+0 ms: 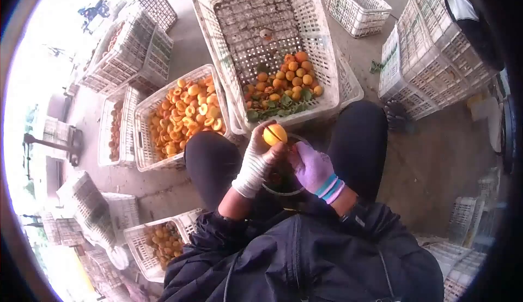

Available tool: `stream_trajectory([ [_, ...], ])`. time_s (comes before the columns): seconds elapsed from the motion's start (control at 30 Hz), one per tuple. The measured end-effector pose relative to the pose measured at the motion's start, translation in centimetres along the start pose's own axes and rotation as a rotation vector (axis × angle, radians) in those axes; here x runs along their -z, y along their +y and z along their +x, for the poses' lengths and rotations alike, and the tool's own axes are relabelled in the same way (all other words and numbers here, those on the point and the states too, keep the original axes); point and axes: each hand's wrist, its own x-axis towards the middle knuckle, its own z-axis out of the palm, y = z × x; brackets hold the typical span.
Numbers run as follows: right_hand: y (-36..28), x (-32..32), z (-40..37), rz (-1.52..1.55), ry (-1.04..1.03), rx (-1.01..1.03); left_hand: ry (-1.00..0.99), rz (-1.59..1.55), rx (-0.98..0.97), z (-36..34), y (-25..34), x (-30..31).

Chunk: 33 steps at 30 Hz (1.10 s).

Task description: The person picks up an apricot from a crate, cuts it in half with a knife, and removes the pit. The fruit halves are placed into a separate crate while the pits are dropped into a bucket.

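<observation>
My left hand, in a white glove or wrap, grips a yellow-orange apricot between thumb and fingers above my lap. A thin dark line runs slantwise across the fruit. Close beside it on the right is my right hand, in a purple glove with a blue-striped cuff. Its fingers are curled closed, and I cannot tell what they hold. Beyond both hands stands a white crate, tilted toward me, with whole apricots and green leaves gathered at its near end.
A crate of split apricots stands left of my knee, a narrower fruit crate beside it. Another crate with fruit sits lower left. Stacked crates rise at right. A pale round rim shows between my knees.
</observation>
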Motion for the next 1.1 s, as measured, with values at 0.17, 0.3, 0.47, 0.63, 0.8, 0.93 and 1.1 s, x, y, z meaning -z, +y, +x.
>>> stream_trajectory([
  [0.17,0.8,-1.4,0.3,-0.077,0.020,0.054,0.080,-0.445,0.067,0.4,-1.4,1.0],
  [0.3,1.1,-1.9,-0.2,-0.150,0.015,0.070,-0.047,-0.872,0.226,0.8,-3.0,3.6],
  [0.47,1.5,0.0,-1.5,-0.140,-0.069,0.039,-0.041,-1.008,0.278,0.9,-3.9,4.2],
  [0.63,2.6,2.3,-2.2,0.055,-0.220,-0.183,0.192,-0.924,0.284,1.3,-4.3,4.9],
  [0.8,1.5,0.0,0.8,0.416,0.045,0.019,-0.290,-0.756,0.343,1.0,-4.4,3.1],
  [0.93,2.0,-0.8,2.1,0.498,-0.090,0.143,-0.203,-0.417,0.396,-0.5,-1.0,1.3],
  [1.1,2.9,-1.0,1.5,0.732,-0.179,0.006,-0.203,-0.291,0.424,-0.5,-1.8,2.1],
])
